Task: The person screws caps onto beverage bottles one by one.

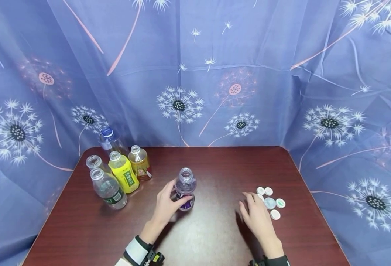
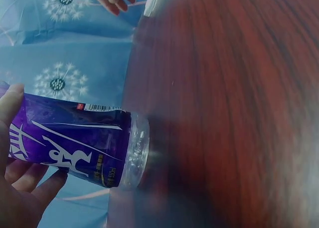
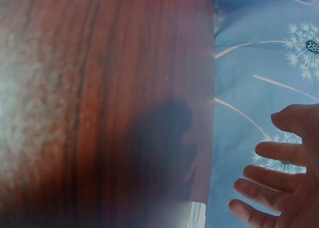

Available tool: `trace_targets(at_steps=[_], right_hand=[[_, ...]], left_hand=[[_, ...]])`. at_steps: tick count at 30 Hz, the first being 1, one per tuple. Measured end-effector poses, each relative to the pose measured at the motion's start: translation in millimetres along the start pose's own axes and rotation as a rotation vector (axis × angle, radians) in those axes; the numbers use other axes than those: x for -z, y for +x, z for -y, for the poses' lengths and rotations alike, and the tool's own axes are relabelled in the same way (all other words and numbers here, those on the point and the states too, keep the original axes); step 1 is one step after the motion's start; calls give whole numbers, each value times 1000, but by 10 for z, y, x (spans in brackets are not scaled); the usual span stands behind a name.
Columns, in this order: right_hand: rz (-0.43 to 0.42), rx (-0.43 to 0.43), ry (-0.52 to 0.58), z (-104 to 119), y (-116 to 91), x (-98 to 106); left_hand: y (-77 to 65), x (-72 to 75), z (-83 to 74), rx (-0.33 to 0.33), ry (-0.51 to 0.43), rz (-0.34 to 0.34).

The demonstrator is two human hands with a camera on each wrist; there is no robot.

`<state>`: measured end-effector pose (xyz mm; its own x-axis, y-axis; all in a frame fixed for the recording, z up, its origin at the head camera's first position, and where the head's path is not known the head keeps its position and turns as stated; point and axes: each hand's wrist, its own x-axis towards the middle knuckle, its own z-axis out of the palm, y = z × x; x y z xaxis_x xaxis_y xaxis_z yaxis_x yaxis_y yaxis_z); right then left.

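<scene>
My left hand (image 1: 163,207) grips a clear plastic bottle (image 1: 186,183) with a purple label near the middle of the table. The bottle has no cap on its mouth. In the left wrist view, thumb and fingers wrap around the purple label (image 2: 65,138), and the clear base sits at the tabletop. My right hand (image 1: 257,220) is held over the table, just left of several loose bottle caps (image 1: 270,203), mostly white. Its fingers (image 3: 271,177) are spread and relaxed in the right wrist view, with nothing held.
At the back left stand several uncapped bottles: a yellow-labelled one (image 1: 123,173), an amber one (image 1: 140,162), a clear one with a green label (image 1: 109,188), and a blue-necked one (image 1: 107,133). A blue dandelion-print curtain (image 1: 208,48) surrounds the brown table (image 1: 212,236).
</scene>
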<state>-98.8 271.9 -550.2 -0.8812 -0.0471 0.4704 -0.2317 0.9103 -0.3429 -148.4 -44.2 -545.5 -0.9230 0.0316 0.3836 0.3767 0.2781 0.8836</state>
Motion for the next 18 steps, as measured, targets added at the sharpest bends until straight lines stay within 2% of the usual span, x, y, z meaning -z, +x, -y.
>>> trace_targets(at_steps=[6,12,15,18], right_hand=[[-3,-10,-2,-15,-17,-11],[-9,-13,-27,-121,1,47],[-9,-59,-60,-233,11,142],[24,-138,-91,-354,24,240]], left_hand=[[-22,-112,-22,-12,-5,27],[-23,-137,-43,-8,28,44],[-8,-128,-44,-6,25,66],[5,-91,-30,-4,11,85]])
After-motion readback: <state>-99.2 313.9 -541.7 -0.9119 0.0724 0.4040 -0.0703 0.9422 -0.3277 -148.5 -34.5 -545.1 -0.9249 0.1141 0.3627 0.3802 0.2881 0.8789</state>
